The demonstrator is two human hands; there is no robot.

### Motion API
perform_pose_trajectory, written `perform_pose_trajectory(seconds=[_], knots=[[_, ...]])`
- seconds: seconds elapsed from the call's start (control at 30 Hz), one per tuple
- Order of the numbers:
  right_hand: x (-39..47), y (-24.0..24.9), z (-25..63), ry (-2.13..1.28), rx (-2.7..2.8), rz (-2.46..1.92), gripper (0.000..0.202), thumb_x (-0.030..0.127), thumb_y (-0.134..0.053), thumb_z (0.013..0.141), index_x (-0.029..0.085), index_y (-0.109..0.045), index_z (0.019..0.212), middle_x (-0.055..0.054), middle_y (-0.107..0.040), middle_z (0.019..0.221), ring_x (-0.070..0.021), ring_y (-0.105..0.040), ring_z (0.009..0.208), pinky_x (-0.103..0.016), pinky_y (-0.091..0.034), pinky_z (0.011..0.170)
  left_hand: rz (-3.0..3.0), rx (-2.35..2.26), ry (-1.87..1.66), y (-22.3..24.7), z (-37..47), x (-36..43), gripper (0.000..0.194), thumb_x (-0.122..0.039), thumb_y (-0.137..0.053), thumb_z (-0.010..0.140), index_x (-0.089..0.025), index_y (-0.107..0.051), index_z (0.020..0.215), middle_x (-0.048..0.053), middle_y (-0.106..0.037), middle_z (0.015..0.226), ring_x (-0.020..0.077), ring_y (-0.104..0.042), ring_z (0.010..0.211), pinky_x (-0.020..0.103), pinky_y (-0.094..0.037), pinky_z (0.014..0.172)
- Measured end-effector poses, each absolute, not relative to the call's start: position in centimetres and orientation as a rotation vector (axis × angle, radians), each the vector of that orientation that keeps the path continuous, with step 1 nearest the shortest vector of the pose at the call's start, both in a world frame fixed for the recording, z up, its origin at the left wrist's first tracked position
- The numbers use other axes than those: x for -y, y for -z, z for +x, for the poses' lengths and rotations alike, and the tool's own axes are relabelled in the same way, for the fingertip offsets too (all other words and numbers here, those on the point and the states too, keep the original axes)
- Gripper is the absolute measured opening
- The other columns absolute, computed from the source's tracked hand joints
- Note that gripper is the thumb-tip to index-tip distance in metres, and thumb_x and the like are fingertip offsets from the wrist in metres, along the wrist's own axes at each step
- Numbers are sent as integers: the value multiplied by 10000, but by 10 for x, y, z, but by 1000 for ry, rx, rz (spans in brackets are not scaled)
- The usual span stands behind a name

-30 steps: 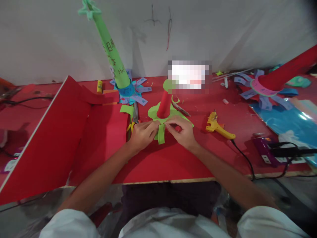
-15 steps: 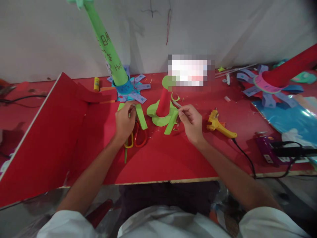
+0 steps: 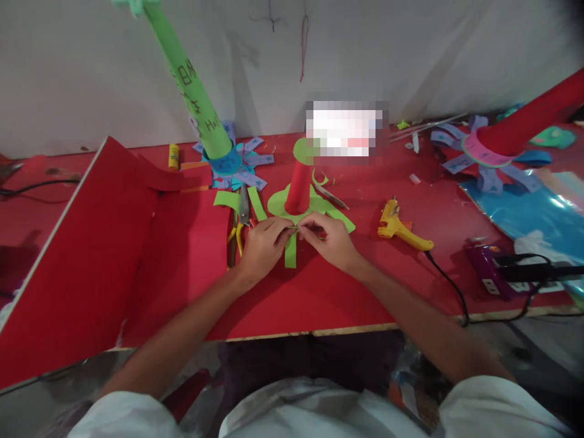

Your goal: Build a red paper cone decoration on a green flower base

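Both hands have come together since half a second ago, when they were apart; the left hand (image 3: 262,248) and right hand (image 3: 333,243) now meet at lower centre, fingertips pinched on a green strip (image 3: 291,255). Just beyond, the red cone (image 3: 297,190) already stands on its green base (image 3: 277,202), topped by a green disc (image 3: 303,151); the held strip looks not yet fastened, and loose green strips (image 3: 257,205) lie left of centre. Red covers the table (image 3: 337,304), a yellow glue gun (image 3: 404,230) rests right of centre, and a pale wall (image 3: 365,55) fills the top.
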State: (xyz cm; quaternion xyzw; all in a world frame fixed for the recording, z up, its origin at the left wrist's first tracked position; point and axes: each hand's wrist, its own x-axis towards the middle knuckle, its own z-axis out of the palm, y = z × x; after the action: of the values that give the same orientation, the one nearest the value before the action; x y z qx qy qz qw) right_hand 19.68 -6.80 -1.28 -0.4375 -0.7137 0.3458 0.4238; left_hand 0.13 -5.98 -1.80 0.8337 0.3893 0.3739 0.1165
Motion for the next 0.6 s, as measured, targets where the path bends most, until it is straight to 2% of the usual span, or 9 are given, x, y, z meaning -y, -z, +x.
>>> perform_pose_trajectory(seconds=[0.13,0.27,0.6], knots=[[67,14,216,-654,2033,-1201,158,301,-551,1031,225,-677,972,-36,-723,900,-181,-639,815,-298,-449,727,2544,-1125,-941,20,-1,59,205,-231,-522,1066,-184,-710,999,41,-741,865,161,-694,784,268,-486,710],[74,23,237,-510,2099,-1315,196,302,-509,1057,229,-683,1004,-52,-729,919,-211,-659,878,-325,-442,781,2575,-1132,-814,16,-1,62,223,-189,-520,1051,-184,-736,997,50,-731,864,176,-691,802,283,-469,700],[85,32,223,-485,2237,-1247,263,324,-437,1096,232,-666,1002,-58,-741,927,-208,-671,871,-323,-441,775,2269,-1060,-912,17,-1,53,154,-155,-560,1014,-195,-709,1001,34,-757,940,158,-711,880,266,-514,791]])
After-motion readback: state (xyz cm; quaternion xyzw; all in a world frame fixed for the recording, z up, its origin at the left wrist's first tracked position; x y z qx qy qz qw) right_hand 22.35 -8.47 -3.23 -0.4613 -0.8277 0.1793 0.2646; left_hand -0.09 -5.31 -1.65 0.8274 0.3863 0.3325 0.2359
